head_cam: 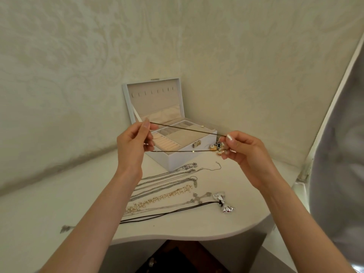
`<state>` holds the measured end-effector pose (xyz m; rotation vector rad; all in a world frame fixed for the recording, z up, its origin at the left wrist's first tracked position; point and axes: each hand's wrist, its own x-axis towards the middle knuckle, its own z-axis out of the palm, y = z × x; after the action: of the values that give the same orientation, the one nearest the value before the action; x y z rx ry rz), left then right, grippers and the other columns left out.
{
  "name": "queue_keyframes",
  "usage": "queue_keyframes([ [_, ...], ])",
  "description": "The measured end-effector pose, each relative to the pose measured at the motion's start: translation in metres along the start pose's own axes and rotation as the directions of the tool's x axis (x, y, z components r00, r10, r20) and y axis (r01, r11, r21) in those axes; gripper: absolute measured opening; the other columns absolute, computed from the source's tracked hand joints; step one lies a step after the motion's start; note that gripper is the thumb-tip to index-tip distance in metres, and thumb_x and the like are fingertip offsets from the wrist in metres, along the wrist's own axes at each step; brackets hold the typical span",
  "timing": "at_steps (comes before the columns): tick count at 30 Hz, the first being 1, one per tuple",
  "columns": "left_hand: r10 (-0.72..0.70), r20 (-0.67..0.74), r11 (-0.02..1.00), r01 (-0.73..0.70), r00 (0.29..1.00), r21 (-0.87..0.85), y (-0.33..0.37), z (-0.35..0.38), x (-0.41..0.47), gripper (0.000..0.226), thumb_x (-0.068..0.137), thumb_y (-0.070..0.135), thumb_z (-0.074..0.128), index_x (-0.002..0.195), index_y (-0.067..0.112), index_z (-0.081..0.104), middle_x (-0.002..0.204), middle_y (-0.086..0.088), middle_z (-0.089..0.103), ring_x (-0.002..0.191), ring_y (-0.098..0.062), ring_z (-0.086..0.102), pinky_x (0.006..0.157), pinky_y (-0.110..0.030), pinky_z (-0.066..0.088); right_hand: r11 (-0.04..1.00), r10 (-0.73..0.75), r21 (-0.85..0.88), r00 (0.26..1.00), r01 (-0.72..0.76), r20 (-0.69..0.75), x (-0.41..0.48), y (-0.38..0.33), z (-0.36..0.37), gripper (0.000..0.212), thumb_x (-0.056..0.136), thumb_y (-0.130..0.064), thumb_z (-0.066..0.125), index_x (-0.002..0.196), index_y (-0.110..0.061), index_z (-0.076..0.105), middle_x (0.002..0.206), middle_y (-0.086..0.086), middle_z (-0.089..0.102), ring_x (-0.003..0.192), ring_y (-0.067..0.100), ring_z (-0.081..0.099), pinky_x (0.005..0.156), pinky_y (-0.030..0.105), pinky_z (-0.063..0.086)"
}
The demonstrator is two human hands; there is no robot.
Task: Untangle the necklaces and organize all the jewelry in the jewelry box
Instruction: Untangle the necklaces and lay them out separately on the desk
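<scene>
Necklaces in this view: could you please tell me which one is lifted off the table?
The thin dark chain, pinched taut between the left hand and right hand. The silver chains, pearl strand and black cord all lie on the table.

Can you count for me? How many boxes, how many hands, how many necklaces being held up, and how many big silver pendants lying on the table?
jewelry box: 1
hands: 2 (left hand, right hand)
necklace held up: 1
big silver pendants: 2 (cross, bow)
Total: 6
</scene>
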<state>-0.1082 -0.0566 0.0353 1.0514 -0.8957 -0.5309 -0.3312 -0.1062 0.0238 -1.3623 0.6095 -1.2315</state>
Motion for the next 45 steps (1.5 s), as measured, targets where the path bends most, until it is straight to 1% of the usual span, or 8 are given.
queue_keyframes([
  [6, 0.026, -0.051, 0.999, -0.027, 0.998, -0.018, 0.001, -0.003, 0.004, 0.016, 0.091, 0.008, 0.057, 0.079, 0.01, 0.067, 0.062, -0.002, 0.058, 0.046, -0.006, 0.051, 0.05, -0.016, 0.046, 0.993, 0.003, 0.121, 1.0, -0.005, 0.012, 0.001, -0.002, -0.003, 0.014, 0.075, -0.014, 0.056, 0.064, -0.013, 0.064, 0.071, 0.003, 0.063, 0.06, 0.015, 0.054, 0.053, 0.022, 0.047],
  [10, 0.098, -0.007, 0.984, -0.095, 0.995, 0.15, -0.003, -0.007, 0.007, 0.018, 0.091, 0.006, 0.056, 0.077, 0.01, 0.066, 0.064, -0.008, 0.06, 0.045, -0.006, 0.055, 0.049, -0.016, 0.048, 0.974, 0.03, 0.222, 0.999, -0.038, 0.042, 0.001, -0.003, -0.005, 0.017, 0.077, -0.013, 0.052, 0.063, -0.014, 0.063, 0.075, 0.006, 0.066, 0.059, 0.014, 0.055, 0.05, 0.021, 0.045],
  [16, 0.086, 0.054, 0.974, -0.095, 0.995, 0.206, -0.007, -0.009, 0.006, 0.022, 0.094, 0.012, 0.052, 0.076, 0.01, 0.063, 0.05, 0.006, 0.052, 0.043, -0.007, 0.05, 0.046, -0.016, 0.048, 0.981, 0.039, 0.191, 0.999, -0.044, 0.03, 0.002, 0.001, -0.003, 0.025, 0.095, -0.009, 0.038, 0.074, -0.007, 0.051, 0.075, 0.013, 0.068, 0.062, 0.024, 0.063, 0.053, 0.025, 0.052],
  [22, -0.05, 0.056, 0.999, 0.049, 0.997, 0.009, -0.005, -0.014, 0.011, 0.014, 0.092, 0.014, 0.056, 0.084, 0.01, 0.067, 0.058, 0.004, 0.053, 0.046, -0.005, 0.044, 0.045, -0.015, 0.038, 0.978, 0.065, -0.204, 0.997, -0.054, 0.049, 0.003, 0.004, -0.004, 0.021, 0.085, -0.021, 0.064, 0.065, -0.015, 0.061, 0.047, -0.002, 0.037, 0.046, 0.013, 0.028, 0.047, 0.022, 0.023],
  [25, -0.081, 0.118, 0.989, 0.095, 0.99, -0.117, -0.006, -0.015, 0.013, 0.012, 0.091, 0.008, 0.055, 0.088, 0.008, 0.067, 0.067, 0.002, 0.058, 0.056, -0.006, 0.05, 0.054, -0.014, 0.044, 0.858, 0.164, -0.505, 0.982, -0.093, 0.097, -0.004, 0.0, 0.007, 0.027, 0.066, -0.049, 0.077, 0.077, -0.025, 0.074, 0.044, -0.005, 0.034, 0.045, 0.013, 0.024, 0.043, 0.021, 0.021],
  [27, -0.059, 0.157, 0.987, 0.081, 0.986, -0.138, -0.005, -0.014, 0.012, 0.013, 0.091, 0.003, 0.054, 0.091, 0.007, 0.067, 0.069, 0.002, 0.061, 0.062, -0.006, 0.053, 0.06, -0.015, 0.047, 0.801, 0.195, -0.596, 0.968, -0.065, 0.156, -0.006, -0.001, 0.014, 0.026, 0.067, -0.047, 0.075, 0.086, -0.03, 0.076, 0.04, -0.011, 0.039, 0.043, 0.014, 0.023, 0.04, 0.021, 0.021],
  [35, 0.016, 0.009, 1.0, -0.016, 1.0, -0.027, -0.002, -0.015, 0.01, 0.012, 0.087, 0.005, 0.061, 0.089, 0.014, 0.068, 0.069, 0.006, 0.069, 0.069, -0.006, 0.063, 0.058, -0.016, 0.05, 0.827, 0.161, -0.561, 0.959, -0.002, 0.234, -0.007, 0.008, 0.018, 0.024, 0.083, -0.03, 0.068, 0.106, -0.038, 0.07, 0.036, -0.006, 0.032, 0.038, 0.013, 0.016, 0.038, 0.018, 0.023],
  [45, 0.038, -0.012, 0.999, -0.038, 0.999, 0.029, 0.001, -0.013, 0.009, 0.01, 0.088, 0.006, 0.061, 0.085, 0.015, 0.065, 0.076, -0.003, 0.065, 0.059, -0.003, 0.062, 0.05, -0.015, 0.045, 0.849, 0.09, -0.526, 0.969, 0.047, 0.231, -0.012, 0.015, 0.017, 0.017, 0.085, -0.036, 0.063, 0.086, -0.024, 0.075, 0.038, -0.003, 0.031, 0.036, 0.011, 0.018, 0.04, 0.019, 0.024],
])
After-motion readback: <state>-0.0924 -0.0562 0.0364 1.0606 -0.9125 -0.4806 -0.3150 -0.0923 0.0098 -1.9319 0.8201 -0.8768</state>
